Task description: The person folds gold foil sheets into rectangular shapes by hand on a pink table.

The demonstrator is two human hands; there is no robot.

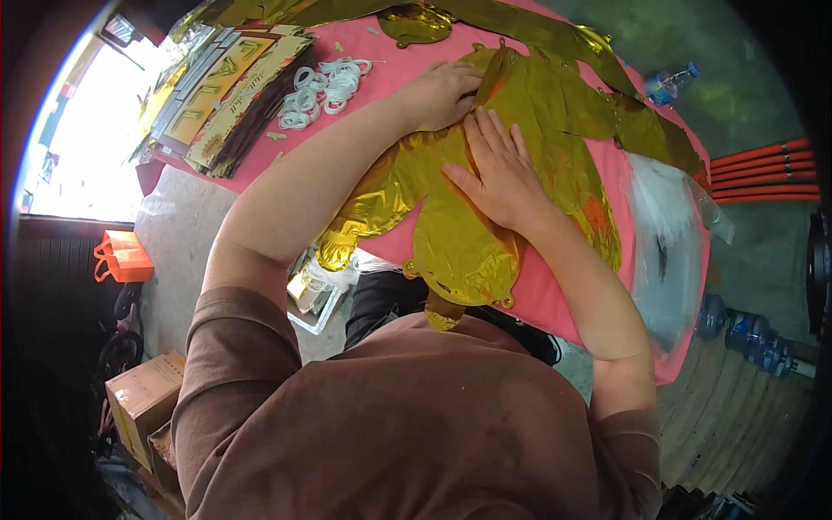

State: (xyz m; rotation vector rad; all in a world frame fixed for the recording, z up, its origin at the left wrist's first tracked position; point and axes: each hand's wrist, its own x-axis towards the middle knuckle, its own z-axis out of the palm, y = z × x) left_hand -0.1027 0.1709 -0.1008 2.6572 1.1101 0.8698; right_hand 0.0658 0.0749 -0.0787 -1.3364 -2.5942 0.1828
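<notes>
Head view: both hands lie on a stack of gold foil balloons [451, 234] spread over a pink table [555, 295]. The right hand [498, 169] rests flat, fingers extended and slightly spread, palm down on the middle of the top balloon; it grips nothing. The left hand [442, 91] sits at about 11 o'clock from the right one, fingers curled over the foil's far edge beside a narrow neck; whether it pinches the foil I cannot tell. The top balloon's long axis runs from about 7 o'clock, where its rounded end hangs past the table edge near the person's chest, up to 1 o'clock under the left fingertips. The right hand is nearer the foil's middle, the left nearer its tip.

Counted: two hands; at least three overlapping gold shapes, exact number unclear; one heap of white ribbon rolls [325, 87] at 10 o'clock; one row of printed card packs [221, 91] further left; one clear bag [667, 234] at 3 o'clock; one bottle [672, 82] at 1 o'clock
</notes>
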